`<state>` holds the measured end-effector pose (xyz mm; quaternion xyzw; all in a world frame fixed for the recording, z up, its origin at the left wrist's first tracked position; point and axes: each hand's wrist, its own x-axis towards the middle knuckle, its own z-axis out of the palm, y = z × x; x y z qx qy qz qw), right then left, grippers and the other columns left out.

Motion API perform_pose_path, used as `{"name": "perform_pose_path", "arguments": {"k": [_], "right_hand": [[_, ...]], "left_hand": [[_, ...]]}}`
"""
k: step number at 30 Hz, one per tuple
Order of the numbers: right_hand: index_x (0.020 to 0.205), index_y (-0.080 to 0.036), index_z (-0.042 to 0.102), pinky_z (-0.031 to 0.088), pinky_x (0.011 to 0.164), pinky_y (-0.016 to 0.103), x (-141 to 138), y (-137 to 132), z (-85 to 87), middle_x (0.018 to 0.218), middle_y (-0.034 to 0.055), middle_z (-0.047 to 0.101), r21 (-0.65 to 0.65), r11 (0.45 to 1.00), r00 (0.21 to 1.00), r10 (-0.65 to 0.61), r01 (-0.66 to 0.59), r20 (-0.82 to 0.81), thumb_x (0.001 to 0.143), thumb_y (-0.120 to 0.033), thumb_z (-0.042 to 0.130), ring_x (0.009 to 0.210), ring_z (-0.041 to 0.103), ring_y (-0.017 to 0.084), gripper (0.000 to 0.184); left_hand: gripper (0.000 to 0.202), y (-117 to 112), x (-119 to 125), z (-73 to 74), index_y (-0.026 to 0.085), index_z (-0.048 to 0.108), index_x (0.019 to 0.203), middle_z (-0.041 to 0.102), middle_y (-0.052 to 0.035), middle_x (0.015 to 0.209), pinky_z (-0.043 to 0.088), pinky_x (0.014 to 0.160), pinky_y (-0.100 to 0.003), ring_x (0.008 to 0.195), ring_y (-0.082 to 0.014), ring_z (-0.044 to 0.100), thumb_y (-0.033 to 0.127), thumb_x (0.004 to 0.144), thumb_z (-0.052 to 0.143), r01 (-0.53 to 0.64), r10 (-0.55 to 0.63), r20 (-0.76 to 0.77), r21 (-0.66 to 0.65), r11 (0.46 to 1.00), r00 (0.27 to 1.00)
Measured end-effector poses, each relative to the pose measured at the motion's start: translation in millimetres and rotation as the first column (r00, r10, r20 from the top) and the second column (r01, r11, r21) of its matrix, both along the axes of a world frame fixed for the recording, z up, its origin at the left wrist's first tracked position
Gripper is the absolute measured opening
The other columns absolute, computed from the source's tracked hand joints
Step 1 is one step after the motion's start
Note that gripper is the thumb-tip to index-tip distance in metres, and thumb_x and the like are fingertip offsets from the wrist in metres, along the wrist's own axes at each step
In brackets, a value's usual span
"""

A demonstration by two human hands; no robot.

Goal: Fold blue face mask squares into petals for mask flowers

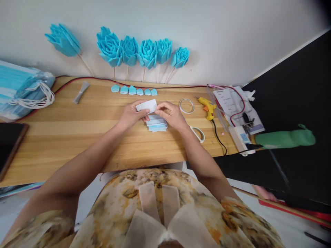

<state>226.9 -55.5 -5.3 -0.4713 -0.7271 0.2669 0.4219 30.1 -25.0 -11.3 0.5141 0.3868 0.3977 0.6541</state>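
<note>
Both my hands hold one small white rectangular piece (147, 105) above the wooden table (77, 137). My left hand (131, 115) pinches its left end, and my right hand (169, 114) pinches its right end. Directly under them lies a small stack of pale blue cut pieces (156, 124). Farther back, several small folded blue pieces (134, 90) sit in a row.
Blue fabric roses on sticks (129, 51) lean on the wall. A pack of blue face masks (22, 90) lies far left. To the right are a tape ring (186, 105), a yellow glue gun (207, 107), scissors (198, 133), papers (232, 103) and a green object (286, 138).
</note>
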Motion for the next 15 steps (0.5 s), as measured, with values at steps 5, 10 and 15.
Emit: {"name": "perform_pose_path", "arguments": {"k": [5,10,15], "right_hand": [[0.08,-0.021,0.065,0.049,0.078,0.031,-2.5,0.2,-0.8,0.085,0.0009,0.071,-0.025,0.997,0.998,-0.066,0.066,0.004,0.084,-0.03,0.069,0.08,0.063,0.016,0.01],[0.076,-0.021,0.063,0.049,0.08,0.032,-3.7,-1.0,0.2,0.085,0.0015,0.071,-0.02,0.995,0.995,-0.093,0.094,0.039,0.082,-0.029,0.069,0.079,0.062,0.016,0.013],[0.074,-0.022,0.061,0.05,0.08,0.033,-3.7,-1.2,0.7,0.083,0.0015,0.071,-0.007,0.994,0.993,-0.108,0.108,0.044,0.083,-0.029,0.067,0.08,0.064,0.017,0.013]], "left_hand": [[0.037,-1.6,0.6,0.0,0.008,0.065,0.113,0.069,0.0008,0.058,0.05,0.051,-0.021,0.049,-0.0114,0.063,0.015,0.078,0.074,-0.005,0.006,-0.02,0.036,0.999,1.0],[0.039,0.0,0.3,-2.7,0.009,0.065,0.114,0.069,0.0007,0.061,0.051,0.052,-0.022,0.051,-0.012,0.064,0.019,0.078,0.076,-0.013,0.014,-0.026,0.036,0.999,1.0],[0.048,0.9,-1.4,-2.7,0.014,0.067,0.118,0.075,-0.0058,0.086,0.054,0.059,-0.025,0.061,-0.013,0.066,0.041,0.08,0.078,-0.017,0.017,-0.005,0.055,0.998,1.0]]}}
